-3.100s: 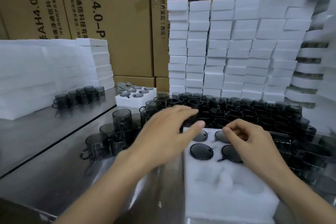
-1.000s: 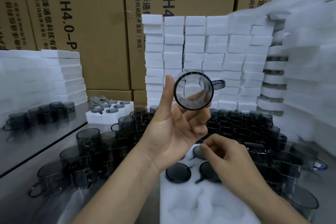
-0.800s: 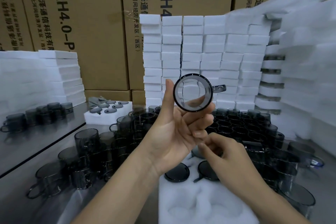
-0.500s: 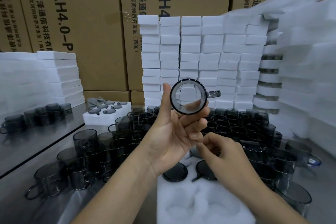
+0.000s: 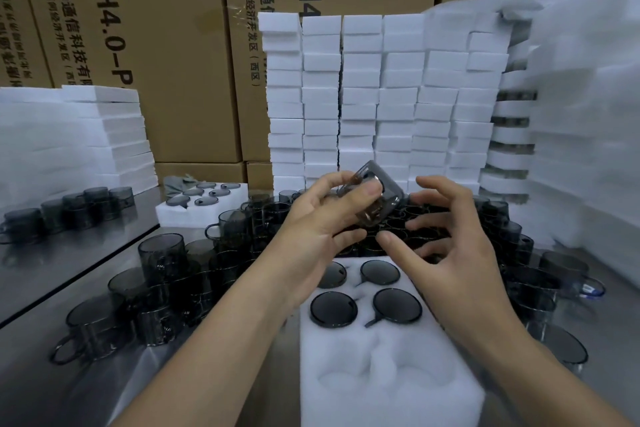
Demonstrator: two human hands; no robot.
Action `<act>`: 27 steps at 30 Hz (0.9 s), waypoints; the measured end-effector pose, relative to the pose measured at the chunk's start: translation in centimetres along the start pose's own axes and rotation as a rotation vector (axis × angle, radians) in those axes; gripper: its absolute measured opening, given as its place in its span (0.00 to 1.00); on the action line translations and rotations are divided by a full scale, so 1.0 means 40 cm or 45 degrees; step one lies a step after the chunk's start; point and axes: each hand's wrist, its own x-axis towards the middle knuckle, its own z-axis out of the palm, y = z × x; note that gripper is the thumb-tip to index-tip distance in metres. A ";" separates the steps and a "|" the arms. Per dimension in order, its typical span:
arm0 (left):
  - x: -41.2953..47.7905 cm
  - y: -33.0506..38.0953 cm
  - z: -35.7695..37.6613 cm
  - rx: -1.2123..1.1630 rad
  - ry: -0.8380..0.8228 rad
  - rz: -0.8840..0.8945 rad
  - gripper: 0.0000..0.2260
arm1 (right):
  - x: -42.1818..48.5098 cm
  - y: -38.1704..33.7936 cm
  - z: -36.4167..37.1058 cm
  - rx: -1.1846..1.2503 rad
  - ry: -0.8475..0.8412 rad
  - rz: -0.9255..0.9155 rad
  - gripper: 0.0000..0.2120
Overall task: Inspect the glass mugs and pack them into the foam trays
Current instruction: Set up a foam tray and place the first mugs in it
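Mug in hand: I have one smoky grey glass mug (image 5: 372, 196) tilted in my left hand (image 5: 322, 222), thumb and fingers closed round its body, above the far end of the tray.
Right hand (image 5: 446, 243): open, fingers spread and curled, just beside the mug, holding nothing.
Tray in work: white foam tray with round pockets (image 5: 388, 388) lies in front of me; four packed grey mugs (image 5: 367, 289) sit in its far pockets.
Left in this tray: the two near pockets look empty, so I judge it about two thirds full.
Stock to go: a dense crowd of loose dark glass mugs (image 5: 450, 218) stands beyond and to both sides of the tray, so most of the job remains.
Finished work: another filled foam tray (image 5: 204, 201) sits at the back left.
Spare trays: tall stacks of white foam blocks (image 5: 381, 97) stand behind.
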 end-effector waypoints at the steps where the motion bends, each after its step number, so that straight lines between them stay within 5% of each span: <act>1: 0.000 -0.003 0.002 0.046 0.008 0.001 0.31 | -0.001 -0.006 0.000 0.008 -0.012 -0.009 0.32; 6: 0.003 -0.019 0.013 0.249 0.039 0.023 0.28 | -0.005 -0.023 0.002 0.057 0.005 -0.026 0.24; 10: 0.013 -0.002 0.002 0.277 0.120 0.024 0.24 | 0.021 -0.033 -0.006 0.633 -0.022 0.377 0.16; 17: 0.014 -0.004 -0.018 0.104 -0.095 -0.037 0.22 | 0.026 -0.049 0.003 1.126 -0.411 0.826 0.26; 20: 0.006 -0.002 -0.013 0.010 -0.238 -0.072 0.20 | 0.016 -0.041 0.010 1.134 -0.493 0.867 0.26; 27: 0.018 -0.005 -0.026 0.189 -0.015 -0.052 0.23 | 0.020 -0.017 0.005 0.541 -0.277 0.552 0.17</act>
